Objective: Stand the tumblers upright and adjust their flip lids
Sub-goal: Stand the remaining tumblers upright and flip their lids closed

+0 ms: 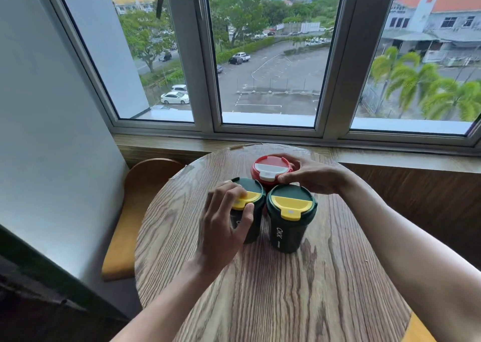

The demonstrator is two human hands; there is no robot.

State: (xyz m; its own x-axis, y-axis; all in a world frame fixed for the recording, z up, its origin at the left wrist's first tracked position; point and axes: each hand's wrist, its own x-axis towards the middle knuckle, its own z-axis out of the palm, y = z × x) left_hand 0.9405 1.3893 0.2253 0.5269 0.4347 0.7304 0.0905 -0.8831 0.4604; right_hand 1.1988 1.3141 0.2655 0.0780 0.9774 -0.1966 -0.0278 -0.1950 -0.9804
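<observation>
Toward the far edge of the round wooden desk, three tumblers stand upright, touching in a cluster. The left grip clasps the left green tumbler from its near left side, fingers curled over the yellow flip lid, thumb against the lid rim. The right grip grasps the red tumbler from the right, fingers round the far rim, thumb at the near rim beside the white flip lid. The right green tumbler, nearest the viewer, is held by neither grip.
</observation>
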